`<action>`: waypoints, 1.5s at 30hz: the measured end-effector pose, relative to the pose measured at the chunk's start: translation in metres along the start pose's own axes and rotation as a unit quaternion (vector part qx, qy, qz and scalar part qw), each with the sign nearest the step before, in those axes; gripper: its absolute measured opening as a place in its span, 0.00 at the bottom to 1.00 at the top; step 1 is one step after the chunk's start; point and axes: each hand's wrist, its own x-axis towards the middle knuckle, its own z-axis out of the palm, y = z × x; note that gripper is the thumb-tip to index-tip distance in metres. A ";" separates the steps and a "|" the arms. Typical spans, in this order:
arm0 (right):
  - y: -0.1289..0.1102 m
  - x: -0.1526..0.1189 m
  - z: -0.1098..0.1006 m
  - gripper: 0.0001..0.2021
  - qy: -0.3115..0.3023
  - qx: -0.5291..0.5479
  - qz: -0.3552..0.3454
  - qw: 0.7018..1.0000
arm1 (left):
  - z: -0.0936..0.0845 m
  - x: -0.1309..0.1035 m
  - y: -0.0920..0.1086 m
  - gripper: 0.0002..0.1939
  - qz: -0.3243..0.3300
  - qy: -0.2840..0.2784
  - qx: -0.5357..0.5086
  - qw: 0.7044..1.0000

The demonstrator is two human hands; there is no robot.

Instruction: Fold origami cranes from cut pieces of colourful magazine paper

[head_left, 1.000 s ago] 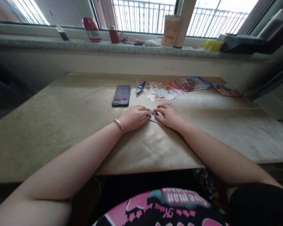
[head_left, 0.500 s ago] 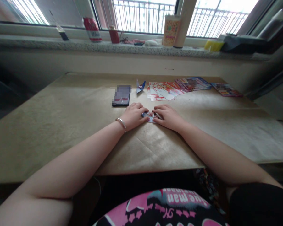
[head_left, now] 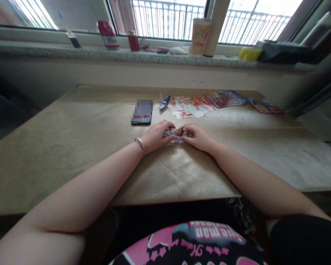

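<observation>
A small piece of printed paper [head_left: 177,140], white and blue with pictures on it, lies between my hands near the table's middle. My left hand [head_left: 156,136], with a silver bangle on the wrist, is closed on its left end, thumb along the near edge and fingers at the far side. On the other end my right hand [head_left: 199,137] pinches it in the same way. The fingers hide both ends, so any folds there are not clear. Beyond my left hand lies a dark phone [head_left: 143,112], and beside that a blue folded paper piece [head_left: 164,101] stands partly up.
Red and white printed sheets [head_left: 195,107] overlap beyond my right hand. Colourful booklets [head_left: 226,98] lie at the back right of the table [head_left: 79,147]. On the windowsill [head_left: 88,53] stand a red can [head_left: 108,35], a patterned paper cup [head_left: 200,36] and a yellow item [head_left: 249,54].
The fingers of both hands have shifted and curled more around the paper. More of its pictures now shows between them. Phone, sheets and booklets have stayed in place.
</observation>
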 end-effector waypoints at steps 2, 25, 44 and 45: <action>-0.001 0.000 -0.001 0.02 0.018 0.010 0.000 1.000 | 0.001 0.000 0.000 0.13 0.018 0.015 -0.011 1.000; -0.001 -0.003 -0.010 0.11 -0.039 -0.138 -0.046 0.989 | -0.010 -0.003 0.013 0.13 0.177 -0.034 0.203 0.962; -0.007 -0.004 -0.009 0.09 -0.032 -0.150 -0.070 0.986 | -0.006 -0.003 0.014 0.16 0.063 -0.043 0.232 0.970; -0.007 -0.004 -0.007 0.10 -0.030 -0.151 -0.062 0.986 | -0.004 -0.002 0.014 0.15 0.057 -0.042 0.223 0.972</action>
